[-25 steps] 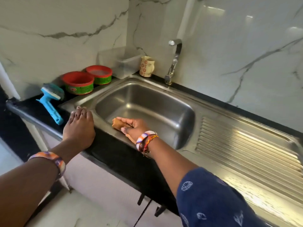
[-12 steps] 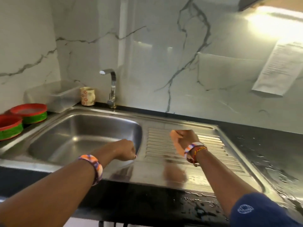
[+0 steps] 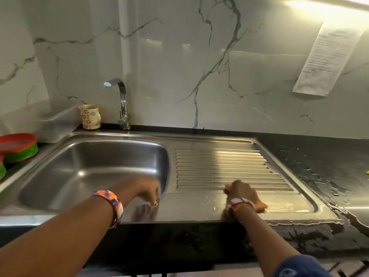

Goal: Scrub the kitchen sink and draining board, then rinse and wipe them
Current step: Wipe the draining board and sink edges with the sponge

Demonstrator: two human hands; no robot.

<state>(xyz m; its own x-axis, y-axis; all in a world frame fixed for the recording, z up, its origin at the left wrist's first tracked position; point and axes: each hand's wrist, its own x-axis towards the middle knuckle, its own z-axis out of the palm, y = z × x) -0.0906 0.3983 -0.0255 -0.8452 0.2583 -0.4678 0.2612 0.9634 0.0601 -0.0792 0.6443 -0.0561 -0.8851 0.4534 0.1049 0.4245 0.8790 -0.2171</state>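
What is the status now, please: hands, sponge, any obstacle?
Right hand presses sponge on draining board, front flat part. Left hand at sink rim, holding nothing visible. Board free of obstacles.

A bright light shines from one o'clock. The draining board [image 3: 219, 156] gleams. Both hands look blurry, and the edges bend.

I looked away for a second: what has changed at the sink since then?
The right hand carried the orange sponge from the sink's front rim to the draining board and now presses it on the near flat strip. The left hand left the counter edge for the basin's right rim. The tap stays off.
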